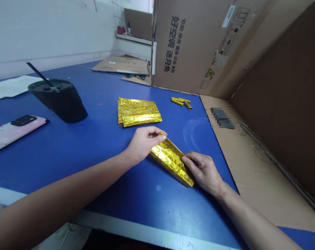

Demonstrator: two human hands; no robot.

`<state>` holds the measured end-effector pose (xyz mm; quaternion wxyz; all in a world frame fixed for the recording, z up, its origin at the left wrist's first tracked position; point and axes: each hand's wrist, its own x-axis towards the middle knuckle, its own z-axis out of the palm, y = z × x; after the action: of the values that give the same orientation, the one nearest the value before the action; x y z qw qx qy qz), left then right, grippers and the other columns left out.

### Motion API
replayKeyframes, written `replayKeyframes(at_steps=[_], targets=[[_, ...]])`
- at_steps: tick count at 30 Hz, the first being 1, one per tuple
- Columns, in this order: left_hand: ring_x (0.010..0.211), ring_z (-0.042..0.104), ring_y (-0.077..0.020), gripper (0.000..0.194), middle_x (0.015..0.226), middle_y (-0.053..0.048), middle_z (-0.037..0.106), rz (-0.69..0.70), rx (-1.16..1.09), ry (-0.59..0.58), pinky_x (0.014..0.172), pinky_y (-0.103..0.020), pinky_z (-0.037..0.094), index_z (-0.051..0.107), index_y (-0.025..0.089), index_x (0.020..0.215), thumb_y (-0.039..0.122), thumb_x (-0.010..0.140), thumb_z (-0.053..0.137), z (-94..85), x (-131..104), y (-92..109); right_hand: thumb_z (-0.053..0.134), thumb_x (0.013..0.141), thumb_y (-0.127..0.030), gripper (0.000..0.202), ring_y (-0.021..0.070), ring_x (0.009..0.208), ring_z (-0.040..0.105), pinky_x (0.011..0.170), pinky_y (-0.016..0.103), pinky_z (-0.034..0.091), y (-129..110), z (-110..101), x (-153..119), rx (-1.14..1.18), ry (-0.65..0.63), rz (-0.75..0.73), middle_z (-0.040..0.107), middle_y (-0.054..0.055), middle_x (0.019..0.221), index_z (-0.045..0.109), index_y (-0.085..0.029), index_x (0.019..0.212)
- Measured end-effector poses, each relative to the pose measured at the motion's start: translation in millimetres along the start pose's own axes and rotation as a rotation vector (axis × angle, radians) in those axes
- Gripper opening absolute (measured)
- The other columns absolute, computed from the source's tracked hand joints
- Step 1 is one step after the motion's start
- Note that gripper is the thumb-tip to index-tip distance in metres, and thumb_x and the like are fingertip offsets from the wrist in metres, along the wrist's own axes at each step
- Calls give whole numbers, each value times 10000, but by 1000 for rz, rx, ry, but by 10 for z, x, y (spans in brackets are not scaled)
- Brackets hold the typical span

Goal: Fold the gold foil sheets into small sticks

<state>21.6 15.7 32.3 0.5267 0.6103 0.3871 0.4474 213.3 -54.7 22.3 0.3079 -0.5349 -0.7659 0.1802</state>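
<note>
On the blue tabletop (76, 146), close to its near edge, a long, narrow strip of crinkled gold foil (170, 159) is held between both bare hands. Its long axis runs diagonally, from the upper left, further from the person, down to the lower right, nearer the person. The upper end is pinched by the left hand (143, 142), whose thumb and fingertips are closed together on the foil's tip. The lower end is pressed by the right hand (204, 172), whose fingers are laid along the strip's right edge and closed lightly onto it, with the thumb resting on the foil's upper face. The strip thus lies between the two hands, to the right of the left fingers and to the left of the right fingers, and neither hand is clearly nearer than the other, since each holds one end. The lower edge of the foil appears to be touching the table, while the upper end seems slightly raised.

Further back, well apart from the hands, a flat stack of gold foil sheets (136, 111) is laid on the table, and several small folded gold pieces (181, 102) are placed beyond it, near a large brown cardboard box (196, 45). To the left, a black lidded cup with a straw (60, 99) and a pink-cased phone (13, 131) are set down.
</note>
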Motion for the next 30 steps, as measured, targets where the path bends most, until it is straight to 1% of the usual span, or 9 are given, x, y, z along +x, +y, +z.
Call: replayKeyframes(at_steps=[8,13,15,18,20,21,24,27,30], targets=[[583,558,-108,151,646,-5,621,-6,42,-60,561,-226,442,616,133,699,274,649,635,23,-37,40,470,820,-368,242,134,640,549,586,245,430,-20,3,-6,179,-63,109,634,33,762,588,-172,899],[606,580,-129,161,673,-21,633,7,131,-145,570,-246,465,625,133,748,278,682,598,52,-60,25,479,802,-399,279,100,523,469,488,220,387,-72,60,-16,352,-92,191,555,-7,598,594,-158,724],[729,599,-155,233,810,-51,641,135,216,-42,663,-288,486,608,134,901,270,714,577,45,-67,13,499,778,-416,293,90,481,422,444,215,355,-67,88,3,420,-13,261,504,-21,544,577,-153,672],[1059,499,-195,367,1142,-100,542,489,487,117,907,-369,400,502,151,1135,228,777,520,58,-117,28,542,723,-439,300,87,459,394,418,216,335,1,109,62,493,146,391,486,-21,525,565,-147,657],[1157,422,-187,348,1213,-108,500,669,639,-30,988,-373,325,479,139,1166,230,831,453,113,-186,47,547,701,-443,303,90,458,395,416,221,336,78,109,106,482,213,448,496,-13,531,559,-145,647],[1166,416,-178,345,1201,-112,516,724,694,-176,999,-353,315,476,119,1168,246,851,424,154,-227,51,537,701,-442,303,92,459,398,421,225,341,119,107,124,453,227,460,503,-9,536,555,-146,640],[1258,297,-214,544,1309,-164,402,729,887,-483,1054,-359,211,414,52,1226,433,839,433,288,-343,22,502,718,-427,292,107,487,427,466,241,372,213,107,153,340,226,453,535,6,560,556,-151,640],[1293,213,-235,707,1370,-162,297,612,1047,-601,1059,-381,161,331,69,1290,574,800,391,363,-403,-57,496,730,-401,265,124,506,445,484,251,366,221,115,156,250,211,468,547,15,558,566,-162,639],[1295,202,-254,762,1376,-170,277,563,1110,-648,1052,-391,153,303,67,1308,623,788,345,368,-407,-141,438,770,-365,256,135,514,460,490,253,338,158,115,161,-4,147,480,553,18,553,562,-184,638]])
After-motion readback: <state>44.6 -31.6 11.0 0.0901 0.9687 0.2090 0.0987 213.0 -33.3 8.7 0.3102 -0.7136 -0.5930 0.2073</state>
